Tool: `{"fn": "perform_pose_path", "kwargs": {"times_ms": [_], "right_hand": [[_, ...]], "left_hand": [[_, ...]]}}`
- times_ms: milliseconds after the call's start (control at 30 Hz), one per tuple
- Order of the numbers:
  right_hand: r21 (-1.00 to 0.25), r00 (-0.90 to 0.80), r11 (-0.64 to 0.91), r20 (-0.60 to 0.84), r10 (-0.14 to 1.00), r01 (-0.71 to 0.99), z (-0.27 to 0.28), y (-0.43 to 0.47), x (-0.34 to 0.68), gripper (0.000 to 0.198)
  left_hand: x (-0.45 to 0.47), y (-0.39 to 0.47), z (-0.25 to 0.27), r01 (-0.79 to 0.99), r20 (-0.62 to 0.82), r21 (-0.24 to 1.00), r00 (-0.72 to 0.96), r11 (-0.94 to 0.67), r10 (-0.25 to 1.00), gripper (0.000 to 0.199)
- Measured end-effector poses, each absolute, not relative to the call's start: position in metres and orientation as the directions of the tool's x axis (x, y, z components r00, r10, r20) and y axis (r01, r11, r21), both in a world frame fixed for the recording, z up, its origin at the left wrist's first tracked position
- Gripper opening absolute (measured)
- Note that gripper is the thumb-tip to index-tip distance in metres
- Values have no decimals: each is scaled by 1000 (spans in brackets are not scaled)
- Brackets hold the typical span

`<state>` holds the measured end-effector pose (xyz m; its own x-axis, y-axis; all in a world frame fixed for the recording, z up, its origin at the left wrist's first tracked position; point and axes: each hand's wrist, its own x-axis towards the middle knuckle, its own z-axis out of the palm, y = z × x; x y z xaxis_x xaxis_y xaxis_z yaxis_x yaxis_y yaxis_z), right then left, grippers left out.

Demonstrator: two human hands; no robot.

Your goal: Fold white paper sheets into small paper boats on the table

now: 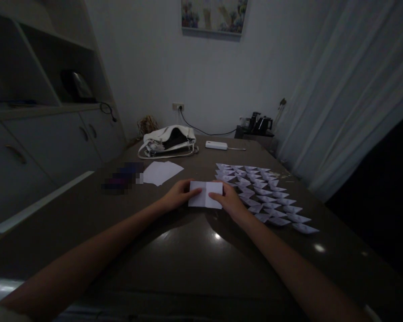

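Between my two hands is a small white sheet of paper [206,200] with a crease down its middle. My left hand [179,195] grips its left side, thumb on the front face and fingers behind. On the right side, my right hand [230,198] pinches the sheet the same way, its thumb close to the crease. Just right of that hand, several rows of folded white paper boats [265,192] stand on the dark table [195,264]. A small pile of loose white paper [161,172] lies beyond my left hand.
A white handbag [169,139] rests at the table's far side, with a white power bank [216,145] and short cable to its right. A blurred dark item [122,178] lies left of the paper pile. White curtains [332,98] hang on the right; cabinets [47,138] stand left.
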<state>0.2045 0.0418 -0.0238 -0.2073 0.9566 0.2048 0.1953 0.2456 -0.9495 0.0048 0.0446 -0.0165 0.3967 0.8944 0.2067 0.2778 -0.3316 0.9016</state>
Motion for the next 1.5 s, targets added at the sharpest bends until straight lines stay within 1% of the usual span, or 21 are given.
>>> {"fn": "perform_pose_path", "kwargs": {"times_ms": [133,233,300,400,500,567,667,800,867,933,1033,1100,1200,1300,1400,1500], "right_hand": [[-967,-199,213,182,963,142,-22,40,205,28],[-976,-185,194,173,967,103,-21,39,204,28],[-976,-179,192,171,969,106,-21,39,203,28],[-977,-169,185,165,972,109,-21,39,202,28],[-978,-160,182,165,973,98,-22,40,202,27],[-977,-153,189,172,973,103,-23,40,202,27],[-975,-137,194,178,974,109,-23,41,203,26],[-980,-124,178,166,978,88,-23,41,204,24],[-979,-128,180,167,978,93,-22,40,204,23],[-974,-132,193,177,975,117,-21,39,203,20],[-961,-132,229,210,969,155,-19,37,202,18],[-945,-140,281,260,955,167,-18,36,202,18],[-885,-180,423,391,903,196,-16,34,201,19],[-799,-192,538,503,843,268,-14,31,202,19],[-765,-187,572,541,820,296,-12,29,201,20],[-732,-187,588,560,807,345,-11,27,201,22]], "left_hand": [[2,49,-17,337,295,851,326,-402,898,38],[0,49,-16,430,425,760,237,-486,874,35],[0,47,-14,475,499,696,219,-538,839,30],[0,43,-10,526,570,587,271,-615,776,19],[0,39,-7,528,591,505,365,-683,719,10],[-1,38,-6,484,586,502,419,-717,693,10],[-1,36,-4,415,566,528,478,-741,672,12],[1,33,-1,358,547,584,490,-729,679,16],[4,33,-1,311,534,646,469,-697,703,16],[6,36,-4,238,498,747,419,-621,759,19],[10,40,-9,95,375,900,328,-425,867,25],[11,42,-12,16,258,960,319,-278,912,32],[12,41,-14,-72,108,993,334,-89,936,36],[13,39,-14,-121,44,993,350,-2,936,40],[13,38,-14,-149,14,987,440,57,898,40],[13,39,-17,-185,-41,969,529,163,848,45]]}}
